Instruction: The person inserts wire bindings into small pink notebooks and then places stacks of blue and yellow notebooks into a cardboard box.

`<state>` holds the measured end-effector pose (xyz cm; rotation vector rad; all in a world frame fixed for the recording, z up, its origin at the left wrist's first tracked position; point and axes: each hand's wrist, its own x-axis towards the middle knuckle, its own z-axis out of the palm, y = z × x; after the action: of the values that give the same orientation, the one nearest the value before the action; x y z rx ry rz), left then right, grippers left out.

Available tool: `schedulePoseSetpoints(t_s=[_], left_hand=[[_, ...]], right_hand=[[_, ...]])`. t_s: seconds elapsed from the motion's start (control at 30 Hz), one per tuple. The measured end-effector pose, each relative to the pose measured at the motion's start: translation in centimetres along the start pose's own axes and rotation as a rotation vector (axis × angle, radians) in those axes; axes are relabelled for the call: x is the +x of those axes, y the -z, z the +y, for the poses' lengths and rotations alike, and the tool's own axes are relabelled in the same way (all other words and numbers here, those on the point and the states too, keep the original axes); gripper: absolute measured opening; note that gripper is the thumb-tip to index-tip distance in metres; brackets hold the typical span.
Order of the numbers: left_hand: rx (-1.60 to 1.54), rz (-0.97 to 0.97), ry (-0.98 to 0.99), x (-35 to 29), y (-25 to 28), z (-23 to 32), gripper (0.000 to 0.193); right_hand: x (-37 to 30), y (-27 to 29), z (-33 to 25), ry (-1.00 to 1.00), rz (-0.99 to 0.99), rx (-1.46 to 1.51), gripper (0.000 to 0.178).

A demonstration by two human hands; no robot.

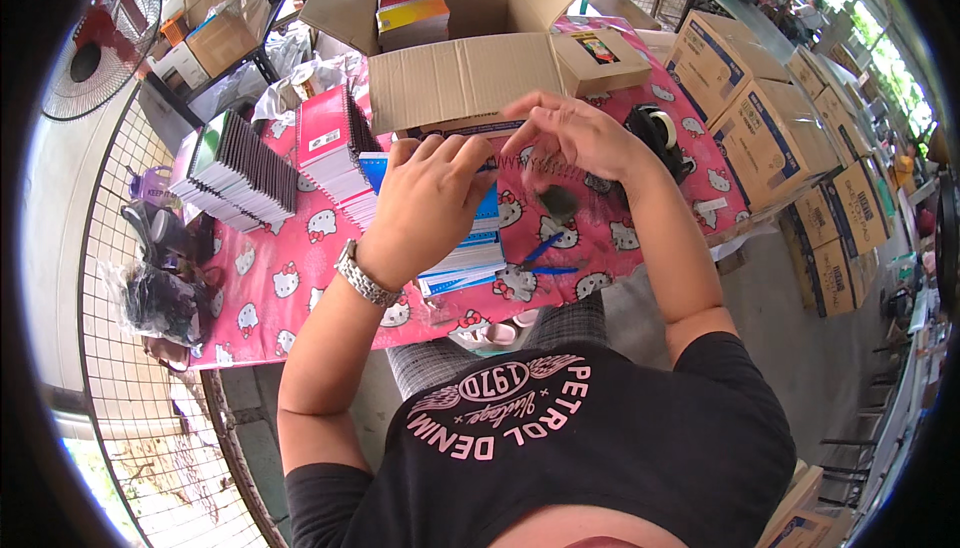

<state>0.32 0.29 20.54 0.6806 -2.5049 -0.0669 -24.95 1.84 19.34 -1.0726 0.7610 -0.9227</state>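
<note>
My left hand (435, 188) has its fingers curled over the upper edge of a blue notebook (485, 213), on a stack of blue-covered pages (465, 260). A dark spiral wire coil (535, 163) stretches rightward from beside those fingers, below my right hand. My right hand (580, 136) hovers over the coil with its fingers stretched leftward and apart, slightly smeared by motion. Whether its fingertips touch the coil is hard to see. A dark green rounded piece (558, 201) lies below the right hand, with a blue pen (545, 246) and another blue pen (553, 270) nearer me.
Pink-covered notebooks (325, 138) and black-spiral notebooks (240, 173) stand stacked at the left. An open carton (465, 73) with notebooks inside is behind my hands. A black tape dispenser (655, 133) sits on the pink tablecloth (290, 283). Closed cartons (770, 138) are piled at right.
</note>
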Motion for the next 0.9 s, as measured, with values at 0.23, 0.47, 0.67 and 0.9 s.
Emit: schedulePoseSetpoints(t_s=[0.23,0.47,0.67,0.9], left_hand=[[-0.133,0.007,-0.069,0.5,0.1,-0.4,0.018],[-0.037,0.018,0.013,-0.4,-0.3,-1.2,0.019],[0.152,0.116,0.307,-1.2,-1.3,-0.4,0.034],[0.017,0.125,0.214,0.1,-0.7,-1.9,0.041]], right_hand=[[-1.7,18.3,23.5,0.192,-0.002,-1.587,0.043],[2.0,12.0,14.2,-0.079,0.213,-1.083,0.063],[3.0,0.1,-1.8,0.261,-0.336,-0.166,0.071],[4.0,0.5,-3.4,0.007,-0.253,-0.346,0.059]])
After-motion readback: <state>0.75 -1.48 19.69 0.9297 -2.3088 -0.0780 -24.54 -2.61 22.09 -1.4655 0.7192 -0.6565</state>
